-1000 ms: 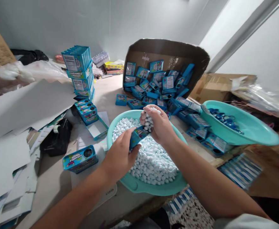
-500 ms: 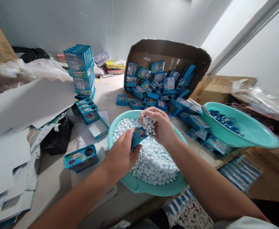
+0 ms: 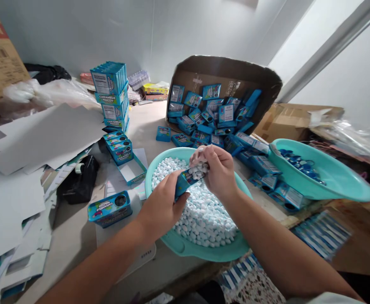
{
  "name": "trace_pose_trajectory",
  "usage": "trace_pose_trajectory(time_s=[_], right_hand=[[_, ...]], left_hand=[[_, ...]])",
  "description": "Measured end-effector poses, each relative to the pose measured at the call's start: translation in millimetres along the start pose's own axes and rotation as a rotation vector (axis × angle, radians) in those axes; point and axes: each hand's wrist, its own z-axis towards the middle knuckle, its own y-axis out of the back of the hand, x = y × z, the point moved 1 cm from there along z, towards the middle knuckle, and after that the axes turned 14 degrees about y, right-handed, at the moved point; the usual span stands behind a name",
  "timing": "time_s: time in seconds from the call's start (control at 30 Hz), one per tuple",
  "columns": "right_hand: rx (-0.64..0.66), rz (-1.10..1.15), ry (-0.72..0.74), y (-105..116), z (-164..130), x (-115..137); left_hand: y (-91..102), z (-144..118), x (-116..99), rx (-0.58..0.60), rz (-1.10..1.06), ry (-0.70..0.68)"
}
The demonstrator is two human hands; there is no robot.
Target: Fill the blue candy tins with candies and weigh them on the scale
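Left hand [image 3: 164, 196] grips a small blue box [image 3: 182, 182], tilted, above a teal basin [image 3: 200, 255] of white candies [image 3: 208, 228]; right hand [image 3: 219, 169] is cupped around a handful of the same candies at the box's upper end. Surroundings: beyond the basin, a cardboard box [image 3: 224, 67] lies on its side, blue boxes [image 3: 200, 101] heaped inside and spilling out towards the basin's far rim. A second teal bowl [image 3: 339, 177] with shiny blue round pieces stands to the right. On the left: a blue carton [image 3: 110, 207] just beside the left forearm, a black tape dispenser [image 3: 82, 181], spread card sheets [image 3: 50, 139] and a stack of blue boxes [image 3: 110, 99]. Labels: "CARAMELO MACIZO" reads on the stack; its finer panel print is illegible. Edges: the table's front edge passes close below the basin; a strip of tabletop [image 3: 143, 122] shows between stack and cardboard box. Heap and basin leave little room between them.
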Motion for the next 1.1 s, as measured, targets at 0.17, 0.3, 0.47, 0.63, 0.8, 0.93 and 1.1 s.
trace_pose_trajectory(time_s=[0.17,0.3,0.47,0.63,0.8,0.93,1.1], right_hand=[[-0.08,-0.074,-0.038,1,2,-4],[-0.136,-0.157,-0.073,-2,0,-1],[-0.022,-0.24,-0.037,-3,-1,1],[0.012,-0.373,-0.046,2,4,1],[0.116,-0.386,-0.006,-1,4,6],[0.125,-0.335,-0.08,0,6,1],[-0.01,-0.251,-0.159,21,17,0]], left_hand=[[0.4,0,-2,0.032,0.024,-0.028],[-0.7,-1,-2,0.012,0.043,-0.008],[-0.5,0,-2,0.004,0.031,0.036],[-1.9,1,-1,-0.008,0.033,0.053],[-3.3,1,-2,-0.026,0.06,0.078],[-2.8,1,-1,-0.03,0.057,0.052],[-1.7,0,0,-0.028,0.023,0.078]])
